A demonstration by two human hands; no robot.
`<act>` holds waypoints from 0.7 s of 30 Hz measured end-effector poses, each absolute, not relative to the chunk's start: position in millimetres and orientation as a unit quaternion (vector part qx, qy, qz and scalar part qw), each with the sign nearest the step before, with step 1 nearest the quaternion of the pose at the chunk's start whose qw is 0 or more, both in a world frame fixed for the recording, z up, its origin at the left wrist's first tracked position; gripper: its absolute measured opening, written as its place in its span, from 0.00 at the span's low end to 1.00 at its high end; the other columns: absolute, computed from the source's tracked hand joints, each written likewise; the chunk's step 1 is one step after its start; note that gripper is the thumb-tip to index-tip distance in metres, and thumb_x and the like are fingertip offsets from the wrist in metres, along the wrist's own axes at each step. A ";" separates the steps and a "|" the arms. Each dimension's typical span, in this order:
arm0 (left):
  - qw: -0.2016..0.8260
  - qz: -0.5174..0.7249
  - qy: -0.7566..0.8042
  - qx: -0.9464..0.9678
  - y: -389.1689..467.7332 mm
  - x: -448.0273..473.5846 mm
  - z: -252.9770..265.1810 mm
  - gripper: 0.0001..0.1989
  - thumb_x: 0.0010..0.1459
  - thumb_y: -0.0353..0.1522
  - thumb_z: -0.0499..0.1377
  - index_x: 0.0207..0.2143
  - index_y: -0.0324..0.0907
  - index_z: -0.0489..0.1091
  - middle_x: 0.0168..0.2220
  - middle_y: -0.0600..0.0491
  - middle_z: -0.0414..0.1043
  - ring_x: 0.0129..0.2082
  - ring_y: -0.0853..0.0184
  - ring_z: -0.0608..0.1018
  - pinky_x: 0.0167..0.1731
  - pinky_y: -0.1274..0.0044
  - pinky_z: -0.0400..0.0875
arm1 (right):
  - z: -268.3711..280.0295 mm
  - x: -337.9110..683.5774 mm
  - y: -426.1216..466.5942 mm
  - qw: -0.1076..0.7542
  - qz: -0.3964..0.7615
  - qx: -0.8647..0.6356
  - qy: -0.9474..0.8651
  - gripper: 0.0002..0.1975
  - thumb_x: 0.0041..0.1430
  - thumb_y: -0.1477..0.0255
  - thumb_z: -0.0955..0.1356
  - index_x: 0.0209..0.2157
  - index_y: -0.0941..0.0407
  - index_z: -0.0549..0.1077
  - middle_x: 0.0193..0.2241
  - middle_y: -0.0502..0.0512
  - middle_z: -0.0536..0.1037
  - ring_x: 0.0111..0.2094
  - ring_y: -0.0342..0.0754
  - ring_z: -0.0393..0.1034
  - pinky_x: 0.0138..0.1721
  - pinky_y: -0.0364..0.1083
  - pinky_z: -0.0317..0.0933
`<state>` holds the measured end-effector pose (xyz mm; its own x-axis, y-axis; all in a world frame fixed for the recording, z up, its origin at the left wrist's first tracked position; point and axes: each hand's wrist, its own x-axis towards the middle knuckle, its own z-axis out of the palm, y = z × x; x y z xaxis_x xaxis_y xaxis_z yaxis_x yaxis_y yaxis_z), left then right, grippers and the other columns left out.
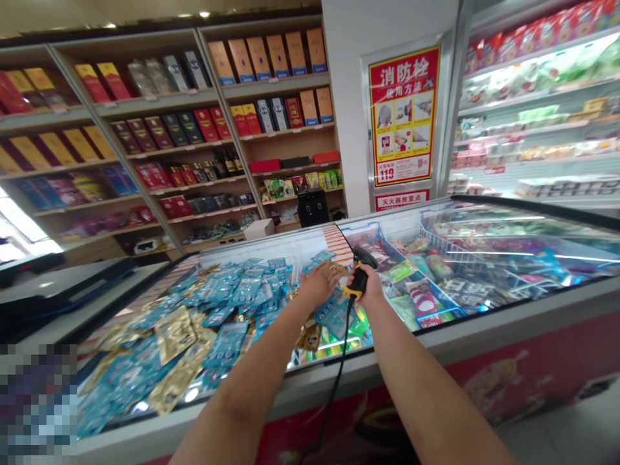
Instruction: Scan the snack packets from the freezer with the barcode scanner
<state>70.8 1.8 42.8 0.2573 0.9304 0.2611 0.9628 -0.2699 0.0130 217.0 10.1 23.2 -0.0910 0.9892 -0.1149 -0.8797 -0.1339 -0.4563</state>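
Note:
My right hand (372, 284) is closed around the grip of a black and yellow barcode scanner (359, 281), whose cable hangs down past the front of the freezer. Just left of the scanner head, my left hand (317, 284) reaches over the glass top with its fingers on a gold packet (335, 267); the fingertips are partly hidden. Below and between my hands lie a blue packet (336, 315) and another gold packet (309, 337). A large pile of blue packets (249, 287), mixed with gold packets (175, 332), spreads to the left across the glass.
Beneath my hands is a glass-topped chest freezer (465, 307), with bagged goods in baskets at the right. A dark counter (87, 290) stands at the left. Behind are shelves of boxed bottles (261, 58), a red wall poster (404, 116) and a lit refrigerated display (537, 129).

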 end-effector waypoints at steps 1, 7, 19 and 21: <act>0.075 -0.115 -0.610 -0.780 -9.3 62.4 44.0 0.26 0.61 0.48 0.40 0.58 0.55 0.58 0.63 0.52 0.52 0.62 0.53 0.54 0.54 0.51 0.49 | 23.1 214.3 9.7 0.625 0.736 -0.221 -0.138 0.04 0.51 0.72 0.63 0.25 0.57 0.65 0.15 0.47 0.67 0.14 0.38 0.60 0.15 0.38 0.57; 0.015 -0.022 -0.607 -0.795 -77.2 32.1 20.7 0.39 0.53 0.57 0.45 0.64 0.56 0.42 0.67 0.48 0.34 0.64 0.46 0.41 0.54 0.48 0.42 | 17.3 200.6 6.3 0.542 0.740 -0.308 -0.253 0.04 0.49 0.72 0.66 0.25 0.59 0.67 0.15 0.49 0.70 0.14 0.40 0.62 0.14 0.39 0.56; 0.128 -0.159 -0.596 -0.777 -38.2 54.7 0.0 0.26 0.61 0.44 0.45 0.59 0.48 0.58 0.61 0.49 0.56 0.61 0.50 0.55 0.55 0.56 0.52 | 20.1 215.2 -10.1 0.646 0.611 -0.372 -0.265 0.05 0.44 0.73 0.69 0.23 0.58 0.68 0.14 0.47 0.70 0.18 0.42 0.67 0.20 0.40 0.62; 0.132 -0.186 -0.588 -0.776 -31.5 57.1 1.1 0.27 0.62 0.44 0.44 0.61 0.47 0.56 0.63 0.47 0.52 0.61 0.50 0.55 0.55 0.56 0.53 | 17.2 213.1 -10.3 0.654 0.576 -0.408 -0.274 0.05 0.42 0.72 0.70 0.24 0.58 0.70 0.14 0.48 0.71 0.20 0.44 0.69 0.21 0.40 0.62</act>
<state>57.1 -31.5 1.1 0.2381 0.8639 0.4437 0.9619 -0.2728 0.0150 213.1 -10.3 17.2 0.1878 0.9758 -0.1117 -0.5295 0.0048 -0.8483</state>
